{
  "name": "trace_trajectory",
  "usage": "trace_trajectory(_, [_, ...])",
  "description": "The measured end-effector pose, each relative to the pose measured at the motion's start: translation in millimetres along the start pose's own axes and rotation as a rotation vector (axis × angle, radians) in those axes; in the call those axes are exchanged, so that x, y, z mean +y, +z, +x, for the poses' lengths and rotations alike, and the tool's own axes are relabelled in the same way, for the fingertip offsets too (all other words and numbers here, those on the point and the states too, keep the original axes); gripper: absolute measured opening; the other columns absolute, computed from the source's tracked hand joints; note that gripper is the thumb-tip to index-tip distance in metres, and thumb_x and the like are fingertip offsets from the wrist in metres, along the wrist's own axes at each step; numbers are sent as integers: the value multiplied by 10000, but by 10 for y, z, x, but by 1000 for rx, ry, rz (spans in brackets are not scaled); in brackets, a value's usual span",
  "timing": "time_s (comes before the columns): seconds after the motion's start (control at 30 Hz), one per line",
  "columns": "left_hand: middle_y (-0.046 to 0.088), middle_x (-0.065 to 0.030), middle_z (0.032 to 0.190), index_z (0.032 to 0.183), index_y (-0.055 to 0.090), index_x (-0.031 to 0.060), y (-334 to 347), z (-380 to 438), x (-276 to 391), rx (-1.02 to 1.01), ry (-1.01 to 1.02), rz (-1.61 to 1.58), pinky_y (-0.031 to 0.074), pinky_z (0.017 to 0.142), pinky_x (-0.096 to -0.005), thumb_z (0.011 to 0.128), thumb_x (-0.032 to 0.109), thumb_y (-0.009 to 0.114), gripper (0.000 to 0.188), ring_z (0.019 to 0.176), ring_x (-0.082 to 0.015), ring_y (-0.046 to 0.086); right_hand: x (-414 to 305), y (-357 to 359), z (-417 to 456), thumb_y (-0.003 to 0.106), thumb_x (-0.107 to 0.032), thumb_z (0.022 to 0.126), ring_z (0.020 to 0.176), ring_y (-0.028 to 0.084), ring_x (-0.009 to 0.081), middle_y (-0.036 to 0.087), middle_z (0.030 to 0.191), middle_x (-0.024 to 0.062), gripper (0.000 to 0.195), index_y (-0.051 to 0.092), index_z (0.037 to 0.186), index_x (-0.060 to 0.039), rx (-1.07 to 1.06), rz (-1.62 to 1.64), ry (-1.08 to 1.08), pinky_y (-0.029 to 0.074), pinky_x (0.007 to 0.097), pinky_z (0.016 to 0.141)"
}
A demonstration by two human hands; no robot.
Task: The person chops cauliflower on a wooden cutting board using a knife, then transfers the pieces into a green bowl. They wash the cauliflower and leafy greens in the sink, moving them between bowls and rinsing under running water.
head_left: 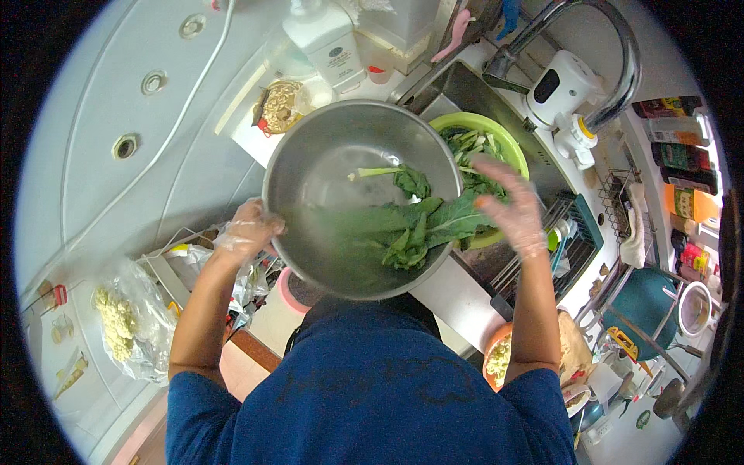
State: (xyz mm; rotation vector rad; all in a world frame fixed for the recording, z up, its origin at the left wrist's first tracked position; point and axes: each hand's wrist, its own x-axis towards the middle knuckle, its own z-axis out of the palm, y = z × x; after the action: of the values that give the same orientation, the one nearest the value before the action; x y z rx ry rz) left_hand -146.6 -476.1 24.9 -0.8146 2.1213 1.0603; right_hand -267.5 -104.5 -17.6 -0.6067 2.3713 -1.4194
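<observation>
My left hand (249,228), in a clear plastic glove, grips the left rim of a large stainless steel bowl (325,139). Leafy greens (407,232) lie in the bowl, some reaching past its right rim, and a smaller leaf with a pale stalk (378,172) rests above them. My right hand (511,209), also gloved, is slightly blurred with its fingers apart, by the leaf tips at the bowl's right side. It is over a lime-green basin (519,152) that holds more cut greens (474,145) and stands in the metal sink (465,87).
A chrome faucet (630,70) with a white attachment arches over the sink. A black wire rack (514,279) spans its near end. A white jug (328,52) and a dish of dried food (280,104) stand beyond the bowl. Bagged cauliflower (116,322) hangs at left; an orange bowl (491,372) sits at right.
</observation>
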Motion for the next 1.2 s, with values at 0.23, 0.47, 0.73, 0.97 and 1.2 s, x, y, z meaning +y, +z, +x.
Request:
trace_trajectory(0.23, [617, -196, 709, 883, 566, -94, 149, 119, 46, 133, 233, 30, 514, 510, -348, 727, 128, 550, 272, 550, -261, 631, -446, 1221, -51, 777, -345, 567, 1281, 241, 427, 183, 1409, 271, 1053, 171, 1410, -169, -511, -632, 211, 282, 485, 1021])
trace_trajectory(0.47, [583, -296, 786, 847, 584, -83, 183, 77, -37, 206, 239, 284, 489, 650, -414, 751, 189, 565, 289, 729, -399, 605, -45, 1494, -39, 472, -81, 808, 919, 580, 291, 493, 1110, 204, 356, 449, 1163, -63, -347, -935, 102, 532, 393, 607])
trace_trajectory(0.73, [624, -222, 735, 869, 573, -90, 223, -46, 92, 311, 440, 429, 513, 509, -369, 749, 139, 566, 259, 622, -300, 637, 7, 1291, 271, 563, -36, 696, 949, 538, 319, 525, 982, 159, 405, 504, 1096, -51, 15, -825, 14, 479, 405, 797])
trace_trajectory(0.97, [610, -189, 693, 839, 565, -124, 188, -26, 93, 233, 297, 143, 501, 473, -344, 739, 140, 546, 283, 597, -281, 639, 145, 1246, 255, 609, -73, 665, 1016, 548, 309, 567, 1040, 189, 461, 512, 1115, -49, -190, -551, 254, 445, 379, 872])
trace_trajectory(1.2, [616, -196, 774, 928, 537, -124, 24, -119, 43, 192, 152, -57, 515, 470, -317, 747, 138, 543, 318, 582, -243, 634, -287, 32, -19, 680, -48, 605, 903, 602, 296, 620, 958, 156, 444, 547, 1029, -46, 340, -343, 102, 461, 337, 818])
